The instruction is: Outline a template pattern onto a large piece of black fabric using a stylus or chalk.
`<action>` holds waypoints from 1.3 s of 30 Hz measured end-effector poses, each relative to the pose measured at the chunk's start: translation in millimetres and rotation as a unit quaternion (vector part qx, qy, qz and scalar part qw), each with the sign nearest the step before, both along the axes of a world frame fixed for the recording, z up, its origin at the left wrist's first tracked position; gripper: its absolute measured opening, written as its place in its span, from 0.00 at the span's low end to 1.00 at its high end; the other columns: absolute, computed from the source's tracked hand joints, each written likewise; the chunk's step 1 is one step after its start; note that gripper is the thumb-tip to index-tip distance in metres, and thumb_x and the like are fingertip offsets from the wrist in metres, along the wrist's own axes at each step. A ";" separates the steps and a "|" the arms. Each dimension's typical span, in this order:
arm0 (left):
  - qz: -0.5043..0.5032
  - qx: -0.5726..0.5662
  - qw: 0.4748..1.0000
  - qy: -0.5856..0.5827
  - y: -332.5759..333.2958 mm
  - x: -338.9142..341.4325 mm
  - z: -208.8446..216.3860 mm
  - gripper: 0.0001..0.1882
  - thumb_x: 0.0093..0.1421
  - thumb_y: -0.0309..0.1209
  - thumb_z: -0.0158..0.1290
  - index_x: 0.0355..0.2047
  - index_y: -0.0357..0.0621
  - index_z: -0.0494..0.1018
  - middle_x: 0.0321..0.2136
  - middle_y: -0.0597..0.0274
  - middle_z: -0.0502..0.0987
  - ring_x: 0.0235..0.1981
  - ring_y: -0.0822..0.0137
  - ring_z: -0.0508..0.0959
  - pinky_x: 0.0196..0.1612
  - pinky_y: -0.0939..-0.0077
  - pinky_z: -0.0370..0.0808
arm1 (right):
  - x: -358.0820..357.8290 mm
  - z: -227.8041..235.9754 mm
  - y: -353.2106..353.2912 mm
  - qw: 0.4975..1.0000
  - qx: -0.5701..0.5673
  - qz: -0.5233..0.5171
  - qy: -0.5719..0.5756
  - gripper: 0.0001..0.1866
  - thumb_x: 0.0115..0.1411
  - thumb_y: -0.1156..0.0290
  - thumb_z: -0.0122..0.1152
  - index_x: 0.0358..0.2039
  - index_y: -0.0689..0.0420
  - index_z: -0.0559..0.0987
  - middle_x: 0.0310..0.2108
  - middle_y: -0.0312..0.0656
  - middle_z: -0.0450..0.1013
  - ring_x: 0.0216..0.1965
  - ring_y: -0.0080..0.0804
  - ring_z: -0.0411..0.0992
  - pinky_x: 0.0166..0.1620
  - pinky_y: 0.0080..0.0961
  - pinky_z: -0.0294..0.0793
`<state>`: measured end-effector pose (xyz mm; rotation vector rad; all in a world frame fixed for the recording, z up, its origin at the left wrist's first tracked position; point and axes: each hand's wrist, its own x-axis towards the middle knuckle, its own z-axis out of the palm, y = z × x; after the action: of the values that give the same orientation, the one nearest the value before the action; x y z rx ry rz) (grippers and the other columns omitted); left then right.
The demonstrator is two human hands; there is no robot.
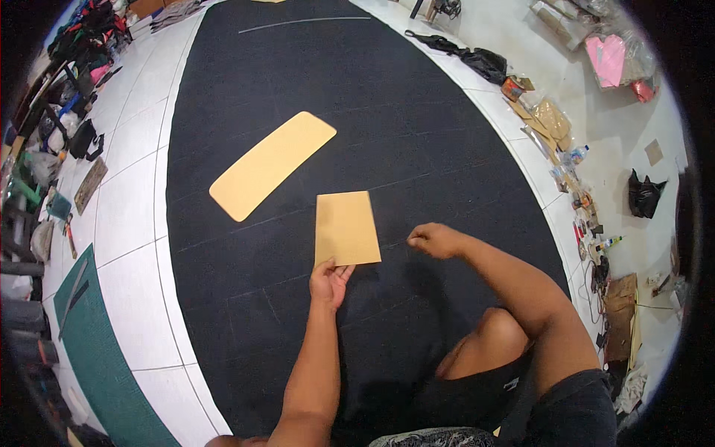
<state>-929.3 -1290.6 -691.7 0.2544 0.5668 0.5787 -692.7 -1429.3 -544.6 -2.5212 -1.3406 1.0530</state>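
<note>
My left hand [328, 286] grips the near edge of a tan cardboard pattern piece [347, 227], four-sided and a little narrower at its far end. The thumb lies on top and the other fingers go beneath. To the right of that piece, my right hand [436, 241] is closed, its fingers curled in a pinch; what they hold, if anything, is hidden. Both hands are over a wide black cloth [417, 149] marked with faint chalk lines. Farther off to the left, a long tan cardboard piece [272, 167] with rounded corners lies slantwise on the cloth.
A thin grey strip [304, 24] crosses the cloth's far end. White floor tiles [141, 298] border the cloth, with a green cutting mat [108, 357] at the left. Tools, card scraps and bags line the right side, including a black bag [482, 63]. My bent knee [488, 344] is nearby.
</note>
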 end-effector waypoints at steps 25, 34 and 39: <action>0.084 -0.058 0.995 0.021 11.7 -41.5 -34.0 0.24 0.62 0.35 0.40 0.56 0.38 0.69 0.54 0.45 0.77 0.58 0.45 0.76 0.65 0.38 0.68 | 2.0 8.3 4.3 0.997 -0.051 -0.013 0.054 0.21 0.73 0.55 0.52 0.54 0.59 0.80 0.47 0.46 0.79 0.50 0.40 0.77 0.54 0.40 0.75; 0.082 -0.060 0.994 0.028 11.6 -39.4 -30.6 0.24 0.63 0.34 0.40 0.57 0.37 0.69 0.53 0.46 0.77 0.56 0.46 0.78 0.62 0.41 0.72 | 5.9 2.5 1.4 0.997 -0.049 -0.010 0.055 0.21 0.73 0.56 0.51 0.54 0.57 0.80 0.48 0.45 0.79 0.49 0.40 0.77 0.53 0.39 0.75; 0.046 -0.042 0.998 0.020 26.4 -49.8 -38.6 0.22 0.62 0.29 0.43 0.57 0.37 0.69 0.48 0.51 0.79 0.50 0.52 0.81 0.55 0.48 0.78 | 7.9 3.4 -2.7 0.997 -0.029 -0.024 0.071 0.20 0.73 0.57 0.51 0.53 0.58 0.80 0.46 0.45 0.79 0.47 0.39 0.77 0.52 0.39 0.75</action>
<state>-979.1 -1264.2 -730.3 0.1619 0.6432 0.6381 -684.9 -1431.9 -541.2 -2.4515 -1.2243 1.2524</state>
